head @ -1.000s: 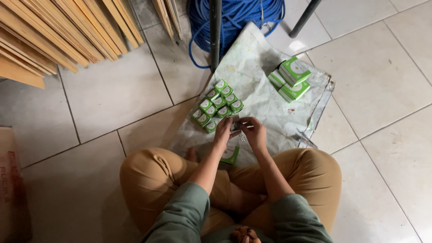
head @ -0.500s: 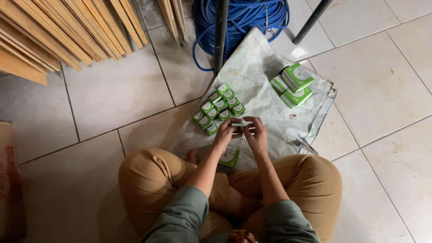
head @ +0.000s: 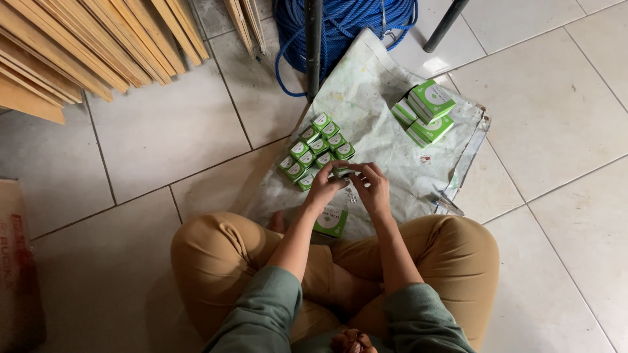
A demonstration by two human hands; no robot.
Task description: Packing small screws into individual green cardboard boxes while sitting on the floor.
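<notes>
At nine o'clock, edge of a brown cardboard box [head: 14, 261] with red lettering, on the tiled floor [head: 131, 274]. At eleven o'clock, a fan of pale wooden slats [head: 85, 46]. Just left of centre, a tight cluster of small green-and-white boxes [head: 316, 149], lids up, in slanted rows on a pale, stained woven sack [head: 386, 140] spread over the tiles. At centre, left hand [head: 323, 191] and right hand [head: 374, 188] close together over the sack, fingers of both curled around a small green box [head: 341, 171] held between them, touching the near edge of the cluster; tiny pale bits [head: 352, 195] on the sack just beneath. At six o'clock from the hands, one flat green-and-white box [head: 331, 222] beside a tan-trousered knee. At twelve o'clock, a coil of blue rope [head: 353, 23] crossed by a dark metal leg [head: 313, 46]. At one o'clock, a loose stack of larger green-and-white boxes [head: 424, 111], the top one tilted, well apart from the hands.
</notes>
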